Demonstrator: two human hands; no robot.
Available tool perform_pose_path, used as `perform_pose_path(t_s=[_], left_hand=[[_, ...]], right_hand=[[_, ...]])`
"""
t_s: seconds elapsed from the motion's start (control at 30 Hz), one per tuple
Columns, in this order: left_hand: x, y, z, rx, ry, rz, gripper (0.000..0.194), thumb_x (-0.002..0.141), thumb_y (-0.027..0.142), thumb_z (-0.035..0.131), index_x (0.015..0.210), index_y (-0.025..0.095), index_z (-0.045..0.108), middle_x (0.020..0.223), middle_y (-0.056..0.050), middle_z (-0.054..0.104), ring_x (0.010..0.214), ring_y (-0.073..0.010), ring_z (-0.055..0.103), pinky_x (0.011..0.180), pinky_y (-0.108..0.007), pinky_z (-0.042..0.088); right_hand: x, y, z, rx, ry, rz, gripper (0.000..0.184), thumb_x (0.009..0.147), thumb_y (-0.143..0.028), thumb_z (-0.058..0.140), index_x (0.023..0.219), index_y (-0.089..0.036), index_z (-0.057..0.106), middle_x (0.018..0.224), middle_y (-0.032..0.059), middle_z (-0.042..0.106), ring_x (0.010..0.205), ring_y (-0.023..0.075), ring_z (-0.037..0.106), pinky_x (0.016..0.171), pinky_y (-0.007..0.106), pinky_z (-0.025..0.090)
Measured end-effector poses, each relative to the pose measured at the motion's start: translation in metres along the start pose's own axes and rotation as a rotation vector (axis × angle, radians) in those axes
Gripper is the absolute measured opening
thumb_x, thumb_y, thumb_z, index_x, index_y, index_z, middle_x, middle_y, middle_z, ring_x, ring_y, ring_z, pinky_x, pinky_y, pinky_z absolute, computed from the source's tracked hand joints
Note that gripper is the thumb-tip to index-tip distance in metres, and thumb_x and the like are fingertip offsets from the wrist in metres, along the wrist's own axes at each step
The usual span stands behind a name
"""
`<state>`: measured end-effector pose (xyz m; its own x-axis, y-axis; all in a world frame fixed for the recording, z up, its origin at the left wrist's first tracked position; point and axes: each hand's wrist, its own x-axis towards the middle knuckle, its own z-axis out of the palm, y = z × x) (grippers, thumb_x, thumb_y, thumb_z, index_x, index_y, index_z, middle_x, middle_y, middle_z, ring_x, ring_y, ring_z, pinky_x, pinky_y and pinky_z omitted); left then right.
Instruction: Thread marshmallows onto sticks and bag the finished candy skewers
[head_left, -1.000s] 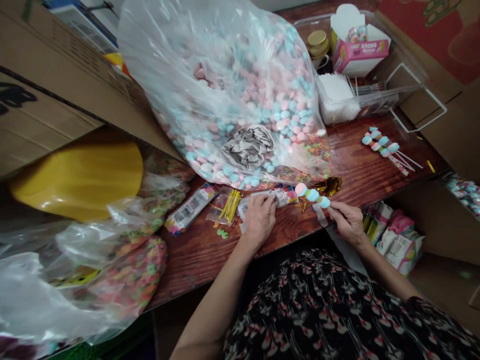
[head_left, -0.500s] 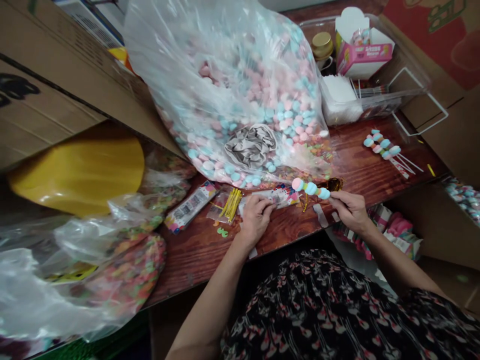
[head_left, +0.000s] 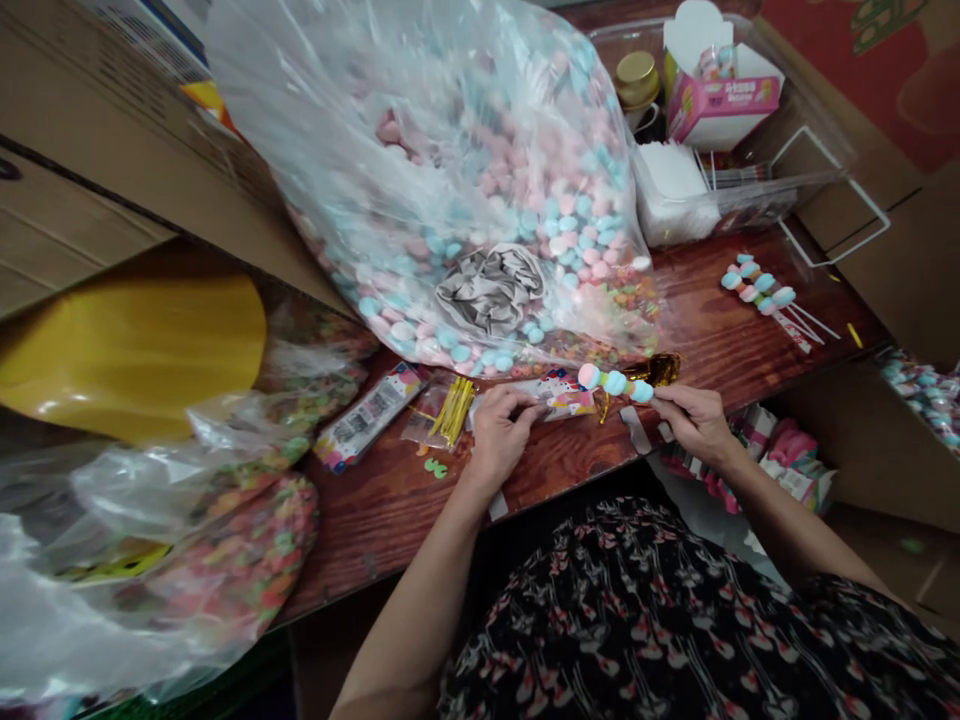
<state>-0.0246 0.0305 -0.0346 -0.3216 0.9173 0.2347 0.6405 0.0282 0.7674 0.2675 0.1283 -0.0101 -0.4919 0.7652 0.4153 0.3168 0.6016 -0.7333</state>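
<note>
My right hand [head_left: 696, 418] pinches the stick end of a marshmallow skewer [head_left: 616, 384], which carries pink and blue marshmallows with gummy pieces between them. The skewer points left above the table edge. My left hand [head_left: 504, 430] is closed, thumb and fingertips together, on a clear printed plastic bag [head_left: 564, 392] lying flat; the fingers cover part of it. Just left of that hand lies a packet of yellow twist ties [head_left: 452, 412]. Green gummy pieces [head_left: 435, 468] lie on the wood near my left wrist.
A huge clear bag of marshmallows [head_left: 517, 180] fills the table's back, a grey scrunched cloth [head_left: 493, 288] against it. Finished skewers [head_left: 759, 288] lie at right, before a clear plastic bin [head_left: 795, 185]. Printed packaging [head_left: 371, 415] and a bag of gummies [head_left: 255, 550] are leftward.
The view has shifted slightly, moving most things a little left in the picture. Both hands keep nearly the same pose; the right hand still holds the skewer.
</note>
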Motion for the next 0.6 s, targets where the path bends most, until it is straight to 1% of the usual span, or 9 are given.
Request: perform_pose_path(t_s=[0.07, 0.17, 0.33, 0.47, 0.6], left_hand=[[0.0, 0.001, -0.002, -0.023, -0.014, 0.025, 0.01, 0.081, 0.03, 0.072, 0.077, 0.022, 0.072, 0.079, 0.0, 0.065, 0.077, -0.0151, 0.061, 0.072, -0.029, 0.048], [0.001, 0.003, -0.003, -0.042, -0.022, 0.046, 0.012, 0.082, 0.033, 0.071, 0.078, 0.022, 0.072, 0.08, 0.0, 0.065, 0.074, -0.0137, 0.061, 0.07, -0.028, 0.049], [0.002, 0.001, -0.004, -0.041, -0.02, 0.045, 0.015, 0.082, 0.036, 0.072, 0.078, 0.022, 0.073, 0.08, -0.001, 0.065, 0.075, -0.0145, 0.062, 0.071, -0.03, 0.049], [0.003, -0.001, -0.004, -0.03, -0.033, 0.071, 0.015, 0.082, 0.036, 0.072, 0.078, 0.022, 0.073, 0.08, -0.001, 0.065, 0.076, -0.0146, 0.061, 0.071, -0.029, 0.049], [0.003, -0.002, -0.004, -0.015, -0.043, 0.123, 0.015, 0.083, 0.036, 0.07, 0.077, 0.022, 0.073, 0.08, -0.001, 0.064, 0.075, -0.0148, 0.061, 0.071, -0.029, 0.048]], right_hand=[[0.001, 0.0, -0.003, -0.007, -0.03, -0.018, 0.015, 0.09, -0.023, 0.06, 0.094, -0.02, 0.074, 0.072, 0.0029, 0.073, 0.059, 0.0139, 0.066, 0.059, 0.024, 0.051], [0.001, 0.001, -0.007, -0.04, -0.074, -0.089, 0.016, 0.091, -0.021, 0.059, 0.097, -0.02, 0.073, 0.074, 0.0036, 0.073, 0.06, 0.0137, 0.065, 0.059, 0.024, 0.05], [0.0, 0.004, -0.011, -0.146, -0.143, -0.184, 0.02, 0.093, -0.02, 0.054, 0.101, -0.019, 0.072, 0.071, 0.0036, 0.07, 0.061, 0.0134, 0.062, 0.059, 0.024, 0.047], [0.004, 0.0, -0.017, -0.344, -0.202, -0.265, 0.024, 0.092, -0.018, 0.05, 0.101, -0.019, 0.072, 0.071, 0.0031, 0.067, 0.06, 0.0124, 0.056, 0.058, 0.024, 0.04], [0.016, -0.016, -0.028, -0.599, -0.319, -0.359, 0.027, 0.086, -0.013, 0.049, 0.098, -0.019, 0.072, 0.068, 0.002, 0.063, 0.059, 0.0127, 0.05, 0.057, 0.027, 0.032]])
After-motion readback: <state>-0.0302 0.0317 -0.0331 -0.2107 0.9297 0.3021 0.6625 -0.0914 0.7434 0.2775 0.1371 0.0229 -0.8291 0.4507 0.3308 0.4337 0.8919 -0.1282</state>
